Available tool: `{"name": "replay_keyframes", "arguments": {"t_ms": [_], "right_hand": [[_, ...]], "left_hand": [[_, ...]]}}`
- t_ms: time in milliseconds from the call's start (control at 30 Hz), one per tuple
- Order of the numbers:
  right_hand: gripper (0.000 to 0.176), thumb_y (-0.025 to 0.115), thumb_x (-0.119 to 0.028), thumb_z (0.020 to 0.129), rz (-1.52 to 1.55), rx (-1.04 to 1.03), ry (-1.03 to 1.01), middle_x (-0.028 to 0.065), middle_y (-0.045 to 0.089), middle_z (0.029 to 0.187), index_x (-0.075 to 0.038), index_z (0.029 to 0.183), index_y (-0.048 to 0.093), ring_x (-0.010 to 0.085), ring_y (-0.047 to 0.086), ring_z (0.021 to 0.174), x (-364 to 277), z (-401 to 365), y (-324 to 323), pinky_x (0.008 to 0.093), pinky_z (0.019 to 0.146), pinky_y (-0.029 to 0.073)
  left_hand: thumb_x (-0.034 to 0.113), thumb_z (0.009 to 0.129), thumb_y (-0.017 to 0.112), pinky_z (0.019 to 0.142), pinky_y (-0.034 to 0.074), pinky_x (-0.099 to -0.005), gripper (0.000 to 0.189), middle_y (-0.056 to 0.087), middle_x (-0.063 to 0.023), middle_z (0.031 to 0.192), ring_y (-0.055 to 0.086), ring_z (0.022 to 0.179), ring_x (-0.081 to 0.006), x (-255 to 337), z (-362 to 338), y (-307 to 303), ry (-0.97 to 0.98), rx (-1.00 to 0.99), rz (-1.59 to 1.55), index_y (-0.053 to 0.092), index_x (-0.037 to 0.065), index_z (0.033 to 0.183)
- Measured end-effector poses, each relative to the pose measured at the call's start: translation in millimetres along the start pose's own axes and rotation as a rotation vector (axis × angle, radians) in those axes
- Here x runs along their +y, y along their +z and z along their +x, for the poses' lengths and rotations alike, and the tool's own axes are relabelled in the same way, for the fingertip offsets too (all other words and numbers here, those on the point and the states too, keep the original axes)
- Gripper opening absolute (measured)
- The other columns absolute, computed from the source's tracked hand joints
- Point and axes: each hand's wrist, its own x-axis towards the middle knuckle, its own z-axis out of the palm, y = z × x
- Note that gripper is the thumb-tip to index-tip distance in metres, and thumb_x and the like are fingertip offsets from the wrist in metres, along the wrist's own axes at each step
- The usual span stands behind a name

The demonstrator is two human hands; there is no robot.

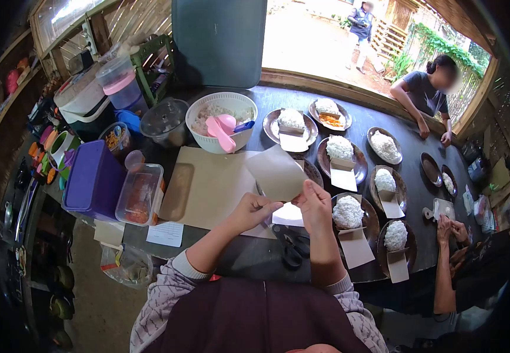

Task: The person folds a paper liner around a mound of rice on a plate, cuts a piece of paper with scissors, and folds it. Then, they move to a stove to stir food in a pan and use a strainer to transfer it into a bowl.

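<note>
Holding a brown paper sheet point(275, 170) raised above the desk point(255, 259), with the right hand point(315, 203) closed in a pinch of thumb and fingers on its right edge. Curling the left hand point(252, 213) half closed at the sheet's lower edge; cannot tell whether pinching the paper or only touching. Working near black-handled scissors point(288, 240), lying flat between the forearms. Seeing to the left a larger brown sheet point(213, 176) spread on the desk, with a clear container point(124, 191) of orange food beside it and a white basin point(200, 138) with pink spoons point(222, 132) behind it. Seeing to the right several brown plates point(373, 222) of white rice point(347, 212), most with folded paper pieces point(356, 247) against the mounds.
</note>
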Motion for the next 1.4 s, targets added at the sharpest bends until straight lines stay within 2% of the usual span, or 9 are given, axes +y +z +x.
{"name": "replay_keyframes", "arguments": {"t_ms": [167, 267, 400, 533, 667, 1000, 1067, 1133, 1400], "right_hand": [[0.02, 0.048, -0.008, 0.088, -0.08, 0.017, -0.087, 0.0082, 0.06, 0.089, 0.004, 0.102, 0.056, 0.0145, 0.059, 0.075, -16, 2, -2, 0.0261, 0.066, 0.048], [0.02, 0.053, -0.005, 0.084, -0.319, 0.078, -0.056, 0.0065, 0.06, 0.09, 0.002, 0.103, 0.056, 0.0116, 0.057, 0.077, -14, -1, -2, 0.0231, 0.07, 0.046], [0.022, 0.056, -0.003, 0.082, -0.516, 0.043, -0.096, 0.0046, 0.06, 0.092, 0.001, 0.103, 0.056, 0.0088, 0.056, 0.082, -17, -3, 1, 0.0202, 0.072, 0.043], [0.018, 0.055, -0.004, 0.083, -0.542, -0.047, -0.207, 0.0049, 0.061, 0.093, 0.001, 0.1, 0.058, 0.0079, 0.055, 0.082, -21, 0, -2, 0.0195, 0.071, 0.042], [0.015, 0.054, -0.003, 0.083, -0.571, -0.038, -0.096, 0.0066, 0.061, 0.094, 0.002, 0.097, 0.06, 0.0084, 0.055, 0.083, -29, -2, 2, 0.0192, 0.071, 0.042], [0.016, 0.061, -0.001, 0.077, -0.612, -0.199, -0.191, 0.0086, 0.062, 0.092, 0.003, 0.092, 0.063, 0.0122, 0.057, 0.085, -26, -4, 1, 0.0215, 0.073, 0.044], [0.017, 0.063, 0.0, 0.075, -0.623, -0.246, -0.221, 0.0096, 0.062, 0.092, 0.002, 0.091, 0.063, 0.0135, 0.058, 0.084, -25, -3, 1, 0.0225, 0.073, 0.045], [0.02, 0.067, -0.002, 0.071, -0.808, -0.311, -0.304, 0.0108, 0.063, 0.089, 0.001, 0.091, 0.064, 0.0158, 0.06, 0.082, -29, -4, 4, 0.0242, 0.072, 0.046], [0.017, 0.065, 0.002, 0.069, -0.813, -0.269, -0.42, 0.0111, 0.063, 0.087, 0.0, 0.087, 0.063, 0.0164, 0.061, 0.079, -30, -9, 14, 0.0254, 0.07, 0.047]], "left_hand": [[0.017, 0.086, 0.054, 0.057, 0.04, -0.02, 0.018, 0.056, 0.0006, 0.073, 0.049, 0.062, -0.0041, -2, 7, 2, 0.103, 0.078, -0.328, 0.057, 0.001, 0.081], [0.017, 0.086, 0.054, 0.061, 0.041, -0.0207, 0.017, 0.056, -0.0002, 0.078, 0.051, 0.067, -0.0064, -4, 8, 0, 0.01, 0.053, -0.386, 0.057, 0.001, 0.092], [0.015, 0.087, 0.052, 0.065, 0.042, -0.0213, 0.017, 0.058, -0.0006, 0.079, 0.054, 0.073, -0.0086, -4, 7, -4, -0.047, 0.079, -0.388, 0.058, 0.001, 0.095], [0.006, 0.085, 0.051, 0.076, 0.045, -0.0259, 0.017, 0.059, -0.0095, 0.096, 0.057, 0.086, -0.0145, -11, 9, -7, 0.146, 0.201, -0.205, 0.057, 0.0, 0.099], [0.0, 0.082, 0.048, 0.089, 0.041, -0.0306, 0.022, 0.057, -0.0137, 0.107, 0.053, 0.101, -0.0198, -9, 8, -8, 0.285, 0.253, -0.074, 0.055, -0.002, 0.103], [-0.012, 0.072, 0.047, 0.091, 0.04, -0.03, 0.034, 0.056, -0.0113, 0.108, 0.052, 0.102, -0.0182, -5, 7, -7, 0.244, 0.284, -0.145, 0.054, -0.002, 0.104], [-0.001, 0.083, 0.047, 0.083, 0.042, -0.0264, 0.022, 0.055, -0.0098, 0.103, 0.053, 0.096, -0.0159, -3, 6, -6, 0.219, 0.29, -0.153, 0.055, -0.004, 0.103], [-0.002, 0.083, 0.046, 0.082, 0.042, -0.0259, 0.021, 0.055, -0.01, 0.103, 0.053, 0.095, -0.0154, -3, 6, -7, 0.229, 0.275, -0.155, 0.056, -0.004, 0.102], [-0.001, 0.083, 0.05, 0.076, 0.044, -0.0235, 0.018, 0.056, -0.0091, 0.099, 0.056, 0.087, -0.0138, 1, 7, -5, 0.288, 0.302, -0.08, 0.057, -0.003, 0.099]]}}
